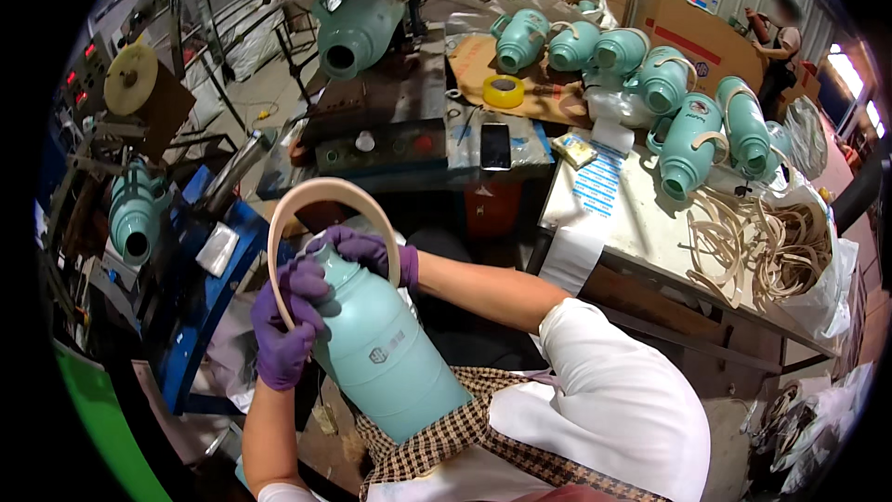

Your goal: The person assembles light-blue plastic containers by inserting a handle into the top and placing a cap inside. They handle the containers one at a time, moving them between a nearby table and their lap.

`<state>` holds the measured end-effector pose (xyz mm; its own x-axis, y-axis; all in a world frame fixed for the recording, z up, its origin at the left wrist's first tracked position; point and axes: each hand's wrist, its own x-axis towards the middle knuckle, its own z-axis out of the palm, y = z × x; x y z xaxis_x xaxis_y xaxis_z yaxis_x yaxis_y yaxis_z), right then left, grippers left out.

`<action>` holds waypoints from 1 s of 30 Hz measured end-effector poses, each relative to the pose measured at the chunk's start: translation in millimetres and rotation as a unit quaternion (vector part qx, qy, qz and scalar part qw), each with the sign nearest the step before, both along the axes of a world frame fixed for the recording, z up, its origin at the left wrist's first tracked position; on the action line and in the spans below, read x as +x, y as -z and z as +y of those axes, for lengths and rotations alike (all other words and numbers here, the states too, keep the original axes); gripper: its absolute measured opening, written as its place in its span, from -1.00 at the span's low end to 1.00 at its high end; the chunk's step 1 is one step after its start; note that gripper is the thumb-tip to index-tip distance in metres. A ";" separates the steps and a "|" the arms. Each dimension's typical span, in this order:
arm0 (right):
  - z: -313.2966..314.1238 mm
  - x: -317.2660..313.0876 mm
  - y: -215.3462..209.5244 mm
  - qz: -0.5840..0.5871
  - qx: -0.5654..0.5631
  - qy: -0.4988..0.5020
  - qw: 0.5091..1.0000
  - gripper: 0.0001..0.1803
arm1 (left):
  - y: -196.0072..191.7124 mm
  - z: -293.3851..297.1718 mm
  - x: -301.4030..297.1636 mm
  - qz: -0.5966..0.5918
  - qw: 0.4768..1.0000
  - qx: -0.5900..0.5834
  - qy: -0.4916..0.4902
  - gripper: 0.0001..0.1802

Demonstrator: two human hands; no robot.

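A mint-green thermos flask casing (386, 344) leans across my lap, its neck pointing up and away from me. A beige carrying handle (330, 188) arches over the neck as a wide loop. My left hand (290, 316), in a purple glove, is closed round the left end of the handle beside the flask's shoulder. Also gloved in purple, my right hand (367, 253) curls its fingers over the far side of the neck, near the handle's right end. Part of the neck and its rim are hidden by my fingers.
Several green flasks (689, 144) with beige handles stand on the right-hand table (655, 223), near coiled beige strips (790, 246). A phone (495, 147) and yellow tape (503, 91) lie ahead. Machines hold flask casings (358, 33) ahead and left (137, 214). A person (780, 51) stands far right.
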<state>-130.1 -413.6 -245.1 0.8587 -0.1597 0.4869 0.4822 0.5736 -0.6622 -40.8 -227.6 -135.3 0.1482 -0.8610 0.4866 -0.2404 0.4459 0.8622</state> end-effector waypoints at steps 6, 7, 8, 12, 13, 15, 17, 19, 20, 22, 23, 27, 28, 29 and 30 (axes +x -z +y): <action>-1.9 -8.3 5.0 0.014 0.040 -0.041 0.998 -0.57 | 7.4 -6.0 15.3 -0.258 0.948 -0.149 0.113 -0.82; -3.2 -8.5 3.3 0.028 0.030 -0.048 0.998 -0.55 | 4.7 -3.6 14.0 -0.227 0.953 -0.130 0.150 -0.82; -4.5 -6.7 0.8 0.033 -0.049 0.030 0.998 -0.54 | 0.5 -4.3 15.2 -0.188 0.957 -0.117 0.185 -0.82; -11.5 4.7 -7.3 0.059 -0.282 0.221 0.932 -0.61 | -0.2 4.8 16.0 -0.052 0.996 0.009 0.074 -0.43; -11.0 -0.2 -4.8 -0.015 -0.123 0.111 0.986 -0.64 | 4.2 9.3 16.1 -0.051 0.997 0.005 0.050 -0.28; -7.9 1.7 -0.6 0.111 0.034 -0.018 0.993 -0.67 | 16.3 17.7 17.5 -0.009 0.995 0.095 -0.008 -0.24; -3.1 2.9 6.8 0.109 -0.047 0.047 0.992 -0.47 | 28.3 17.7 24.0 0.077 0.995 0.060 0.004 -0.55; 2.0 6.9 14.2 0.110 -0.009 0.049 0.993 -0.35 | 37.0 15.8 32.8 0.078 0.996 -0.029 0.005 -0.64; 5.9 10.1 16.5 0.136 0.087 -0.013 0.987 -0.38 | 39.4 14.9 38.1 0.077 0.994 -0.073 -0.010 -0.65; 10.5 19.3 16.4 0.182 0.096 0.013 0.979 -0.39 | 42.0 16.6 42.8 0.140 0.988 -0.064 0.010 -0.65; 10.3 21.4 14.6 0.177 0.098 0.024 0.979 -0.41 | 40.4 13.1 42.9 0.119 0.992 -0.042 -0.015 -0.65; 8.9 27.0 9.7 0.112 0.071 -0.056 0.990 -0.35 | 34.8 16.4 44.6 0.075 0.997 -0.002 0.005 -0.65; 9.3 22.7 10.5 0.156 0.066 -0.039 0.985 -0.32 | 33.6 16.8 42.9 0.010 0.999 -0.037 -0.025 -0.65; 9.0 19.2 10.4 0.183 0.057 -0.029 0.981 -0.28 | 30.8 18.8 43.7 -0.084 0.993 -0.067 -0.047 -0.66; 10.0 13.7 11.7 0.170 0.063 -0.014 0.983 -0.27 | 28.4 19.1 42.6 -0.159 0.982 -0.083 -0.064 -0.67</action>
<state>-116.3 -403.6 -256.9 0.9734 -0.1748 0.1484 0.2280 0.6706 -0.7059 1.8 -208.4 -163.7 0.0669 -0.7506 0.6573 -0.5489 0.5224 0.6525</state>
